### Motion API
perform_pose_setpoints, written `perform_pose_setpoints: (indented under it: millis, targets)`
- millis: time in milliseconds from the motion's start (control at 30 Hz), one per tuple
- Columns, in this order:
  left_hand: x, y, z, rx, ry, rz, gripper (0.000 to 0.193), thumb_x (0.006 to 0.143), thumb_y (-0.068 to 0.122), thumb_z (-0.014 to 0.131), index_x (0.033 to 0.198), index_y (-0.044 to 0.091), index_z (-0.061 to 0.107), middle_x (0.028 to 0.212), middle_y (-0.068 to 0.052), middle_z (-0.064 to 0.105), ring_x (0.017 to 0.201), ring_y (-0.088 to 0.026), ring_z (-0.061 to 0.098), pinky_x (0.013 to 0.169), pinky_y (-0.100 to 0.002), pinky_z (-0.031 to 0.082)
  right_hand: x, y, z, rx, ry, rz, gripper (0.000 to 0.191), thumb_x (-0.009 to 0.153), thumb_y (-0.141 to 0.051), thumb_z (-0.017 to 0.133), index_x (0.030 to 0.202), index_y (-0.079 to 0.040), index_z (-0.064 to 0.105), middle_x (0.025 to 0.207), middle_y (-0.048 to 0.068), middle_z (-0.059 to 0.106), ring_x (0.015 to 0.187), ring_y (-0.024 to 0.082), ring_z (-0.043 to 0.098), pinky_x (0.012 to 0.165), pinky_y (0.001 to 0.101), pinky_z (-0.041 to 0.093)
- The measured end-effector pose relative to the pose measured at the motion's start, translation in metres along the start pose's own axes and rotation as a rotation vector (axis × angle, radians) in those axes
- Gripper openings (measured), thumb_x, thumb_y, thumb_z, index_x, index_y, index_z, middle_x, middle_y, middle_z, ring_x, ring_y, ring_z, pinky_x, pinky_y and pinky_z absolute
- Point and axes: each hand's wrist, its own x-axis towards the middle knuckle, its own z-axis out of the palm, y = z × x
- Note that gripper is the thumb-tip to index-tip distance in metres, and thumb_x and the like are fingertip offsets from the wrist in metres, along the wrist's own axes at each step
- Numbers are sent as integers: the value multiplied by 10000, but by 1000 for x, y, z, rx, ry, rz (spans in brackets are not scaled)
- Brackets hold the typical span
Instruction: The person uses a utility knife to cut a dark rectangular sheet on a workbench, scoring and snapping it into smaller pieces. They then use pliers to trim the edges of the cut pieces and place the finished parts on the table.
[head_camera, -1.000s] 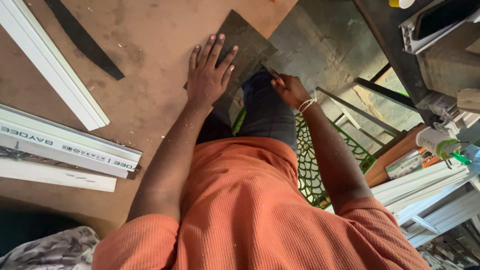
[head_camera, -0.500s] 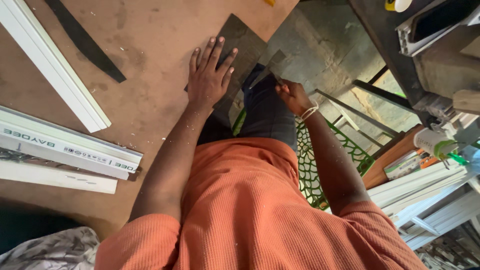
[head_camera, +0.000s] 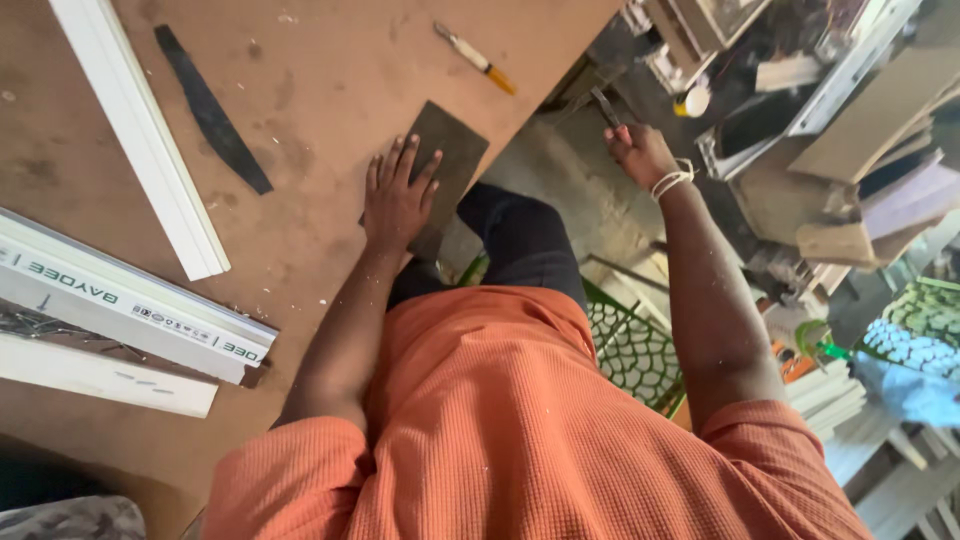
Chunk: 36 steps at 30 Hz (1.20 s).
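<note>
Head | left grip flat on dark sheet | right grip clasps thin tool

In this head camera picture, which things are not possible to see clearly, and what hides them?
- Dark flat rectangular sheet: its near corner is covered by the left hand, head view.
- Thin dark tool in the right hand: too small and partly inside the grip to identify.
- White plastic profile bars: cut off by the left picture edge.
- Green patterned chair: mostly hidden by the orange shirt.
</note>
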Motion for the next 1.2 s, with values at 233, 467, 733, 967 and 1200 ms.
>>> perform_pose_setpoints:
  millis: [233, 467, 733, 967, 1200]
  targets:
    - [6, 6, -1, 58, 9, -62, 444, 1050, 374, 580, 1488, 306, 603, 1614, -65, 446, 1504, -259, 382, 1203, -516, 299, 94, -17, -28, -410, -197, 18, 605, 1049, -553, 546, 875, 14, 661, 770, 195, 671, 744, 382, 645, 746, 490, 492]
    - [20, 8, 9, 118, -4, -82, 447, 1049, 372, 581, 1492, 309, 602, 1618, -60, 458, 1501, -238, 403, 1197, -492, 315, 183, -30, -40, -63, -368, -229, 345, 1056, -403, 570, 1061, -61, 617, 886, 105, 655, 805, 303, 621, 714, 443, 531]
    - [27, 7, 21, 117, -28, -99, 421, 1037, 361, 598, 1454, 313, 632, 1601, -51, 480, 1485, -228, 435, 1190, -493, 332, 203, -36, -80, -500, -725, 11, 222, 1013, -303, 556, 1004, -94, 627, 977, 52, 679, 890, 271, 661, 679, 470, 570]
    - [16, 3, 25, 97, -44, -97, 425, 1065, 368, 601, 1488, 320, 608, 1635, -49, 439, 1505, -247, 413, 1177, -501, 361, 157, 80, -21, 19, -567, -86, 212, 994, -239, 560, 1181, -139, 574, 1036, 78, 641, 969, 254, 638, 850, 432, 516]
    - [5, 7, 51, 52, -131, -36, 502, 1089, 393, 601, 1577, 317, 511, 1670, -83, 349, 1502, -333, 383, 1118, -513, 381, 1, 115, 136, 585, -533, 191, 436, 1031, -278, 560, 1442, -151, 491, 1229, 92, 581, 1050, 208, 637, 755, 367, 556]
